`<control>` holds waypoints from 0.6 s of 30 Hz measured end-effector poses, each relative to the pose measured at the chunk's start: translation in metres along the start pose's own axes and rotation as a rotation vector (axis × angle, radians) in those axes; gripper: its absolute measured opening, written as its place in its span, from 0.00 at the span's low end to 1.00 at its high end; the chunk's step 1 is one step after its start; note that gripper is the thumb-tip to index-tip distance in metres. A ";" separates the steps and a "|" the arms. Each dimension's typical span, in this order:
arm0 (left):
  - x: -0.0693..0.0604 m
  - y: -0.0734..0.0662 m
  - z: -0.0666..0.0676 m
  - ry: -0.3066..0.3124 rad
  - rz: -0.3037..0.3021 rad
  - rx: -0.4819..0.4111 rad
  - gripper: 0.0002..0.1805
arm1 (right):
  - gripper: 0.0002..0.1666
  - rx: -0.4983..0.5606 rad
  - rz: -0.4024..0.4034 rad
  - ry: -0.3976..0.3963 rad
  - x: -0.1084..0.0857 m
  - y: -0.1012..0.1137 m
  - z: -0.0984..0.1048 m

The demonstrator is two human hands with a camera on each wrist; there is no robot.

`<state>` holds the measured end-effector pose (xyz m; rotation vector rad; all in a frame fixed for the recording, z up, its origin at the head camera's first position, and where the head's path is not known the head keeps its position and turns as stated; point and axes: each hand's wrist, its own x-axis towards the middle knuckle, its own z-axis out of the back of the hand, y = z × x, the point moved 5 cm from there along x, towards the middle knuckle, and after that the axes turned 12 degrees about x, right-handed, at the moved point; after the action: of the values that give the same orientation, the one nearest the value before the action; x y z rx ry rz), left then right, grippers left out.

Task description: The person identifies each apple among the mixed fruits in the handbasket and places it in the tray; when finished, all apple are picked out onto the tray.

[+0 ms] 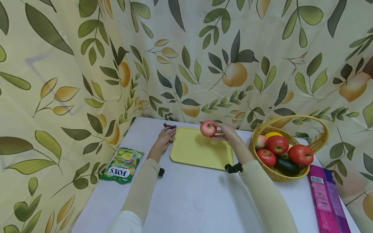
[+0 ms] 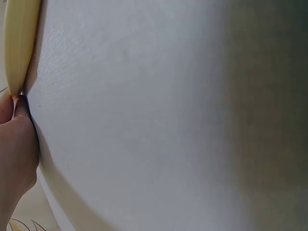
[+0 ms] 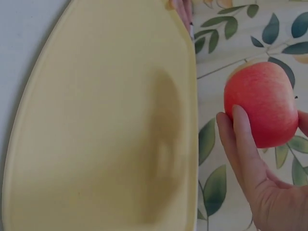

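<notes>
My right hand (image 1: pixel 228 133) holds a red apple (image 1: pixel 208 128) between fingers and thumb, above the back part of a yellow tray (image 1: pixel 186 158). In the right wrist view the apple (image 3: pixel 261 103) is off the tray, fingertips on its side. At the tray's left edge is my left hand (image 1: pixel 164 139), with finger and thumb pinching the rim. The left wrist view shows this hand (image 2: pixel 18 144) at the end of the tray (image 2: pixel 20 43). A small dark wrapped candy (image 1: pixel 169 126) lies just beyond the left fingertips.
On the right stands a wicker basket (image 1: pixel 271 176) with red apples, a dark green avocado-like fruit (image 1: pixel 287 165) and a yellow fruit. A pink and purple packet (image 1: pixel 323 197) lies beside it. At left is a green FOX'S candy bag (image 1: pixel 122 165). A patterned curtain (image 1: pixel 186 64) hangs behind the table.
</notes>
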<state>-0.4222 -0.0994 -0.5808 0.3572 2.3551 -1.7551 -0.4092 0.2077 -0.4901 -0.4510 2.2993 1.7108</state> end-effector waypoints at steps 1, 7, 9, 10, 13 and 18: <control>0.000 0.000 0.000 -0.001 -0.001 0.000 0.52 | 0.36 -0.007 0.002 0.004 0.002 -0.001 -0.003; 0.000 -0.004 0.000 -0.002 -0.005 0.006 0.52 | 0.33 0.002 -0.016 0.011 0.015 -0.010 -0.020; 0.000 -0.005 -0.001 0.002 -0.003 0.006 0.52 | 0.32 0.018 -0.022 0.010 0.018 -0.013 -0.027; -0.001 -0.006 -0.001 0.004 -0.003 0.006 0.52 | 0.31 0.020 -0.025 0.010 0.019 -0.014 -0.030; -0.004 -0.006 -0.003 0.012 -0.002 0.005 0.52 | 0.31 0.019 -0.034 0.023 0.023 -0.018 -0.040; -0.007 -0.005 -0.004 0.011 0.002 0.017 0.52 | 0.31 0.000 -0.045 0.043 0.029 -0.024 -0.056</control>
<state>-0.4173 -0.0977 -0.5732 0.3724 2.3478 -1.7778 -0.4274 0.1448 -0.5064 -0.5405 2.3009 1.6961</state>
